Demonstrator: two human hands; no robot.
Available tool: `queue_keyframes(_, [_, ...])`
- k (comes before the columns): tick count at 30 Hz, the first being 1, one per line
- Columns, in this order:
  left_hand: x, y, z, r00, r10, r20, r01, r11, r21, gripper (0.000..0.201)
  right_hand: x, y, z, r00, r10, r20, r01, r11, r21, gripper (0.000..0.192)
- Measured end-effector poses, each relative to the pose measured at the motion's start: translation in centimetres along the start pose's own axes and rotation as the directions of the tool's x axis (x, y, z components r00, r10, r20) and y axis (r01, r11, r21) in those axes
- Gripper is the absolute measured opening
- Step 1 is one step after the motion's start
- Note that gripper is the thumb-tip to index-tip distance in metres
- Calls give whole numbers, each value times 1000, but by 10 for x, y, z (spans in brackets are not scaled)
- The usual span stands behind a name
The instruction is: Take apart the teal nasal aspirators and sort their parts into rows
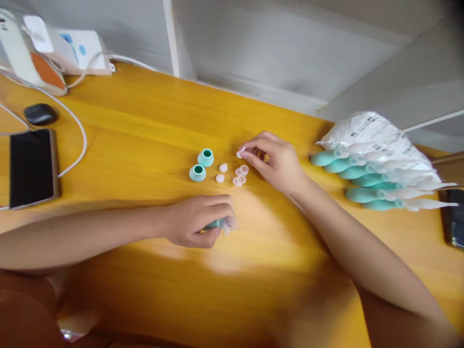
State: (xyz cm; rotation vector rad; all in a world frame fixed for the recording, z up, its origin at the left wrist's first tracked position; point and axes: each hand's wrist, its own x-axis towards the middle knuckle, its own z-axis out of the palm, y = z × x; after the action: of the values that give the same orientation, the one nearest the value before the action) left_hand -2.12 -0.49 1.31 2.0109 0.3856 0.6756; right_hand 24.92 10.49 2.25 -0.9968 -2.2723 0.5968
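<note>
My left hand is wrapped round a teal bulb, mostly hidden by the fingers, with a clear plastic piece at its end. Between thumb and forefinger, my right hand pinches a small pale pink cap just above the table. Two open-necked teal bulbs stand between the hands, their dark openings facing up. Beside them lie two small white round pieces. Several small translucent cups sit in a cluster below the right fingertips.
Several teal bulbs with pale nozzles lie in a row at right, against a white plastic bag. A phone, a black mouse-like object, white cables and a white power strip occupy the left. A grey partition borders the back.
</note>
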Motion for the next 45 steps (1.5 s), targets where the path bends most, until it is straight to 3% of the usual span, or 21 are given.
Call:
queue_keyframes(5, [1,0,1,1000,-6,-17,6,1000,10,23,25,14,11,978,-127,166,99,981,168,19])
queue_keyframes(9, [1,0,1,999,-18,-50,20,999,38,21,27,21,11,967,-95,238,34,968,249,21])
queue_keyframes(14, [1,-2,2,985,-72,-158,73,997,-1,28,22,2,-25,993,74,95,-95,965,245,30])
queue_keyframes(16, [0,-2,5,970,-170,-175,147,980,-134,40,21,-21,-47,987,34,160,-80,955,286,28])
queue_keyframes(17, [0,-3,7,960,-221,-170,179,956,-232,46,19,-34,-56,966,-13,258,-71,947,312,27])
queue_keyframes(19, [0,-4,12,947,-286,-144,196,874,-444,50,15,-61,-67,865,-152,478,-32,934,355,36])
queue_keyframes(21, [0,-5,15,950,-284,-131,156,793,-589,46,10,-82,-67,795,-255,550,31,923,384,32])
queue_keyframes(23, [1,-4,16,959,-256,-120,119,752,-648,45,4,-95,-60,783,-297,547,85,922,378,17])
queue_keyframes(26, [2,-2,16,961,-248,-122,107,741,-662,45,-2,-98,-47,791,-333,513,149,919,366,17])
queue_keyframes(33, [-2,3,17,950,-253,-180,99,796,-597,50,3,-88,-42,736,-477,480,185,824,535,13])
queue_keyframes(39, [-5,0,14,951,-256,-174,137,852,-506,46,6,-81,-32,757,-517,399,184,755,630,13])
queue_keyframes(42, [-7,-1,13,975,-161,-153,82,900,-429,42,8,-79,-30,755,-518,402,133,721,680,15])
queue_keyframes(45, [-6,10,6,992,-20,-126,-22,944,-328,50,10,-78,-43,763,-480,433,27,693,720,18])
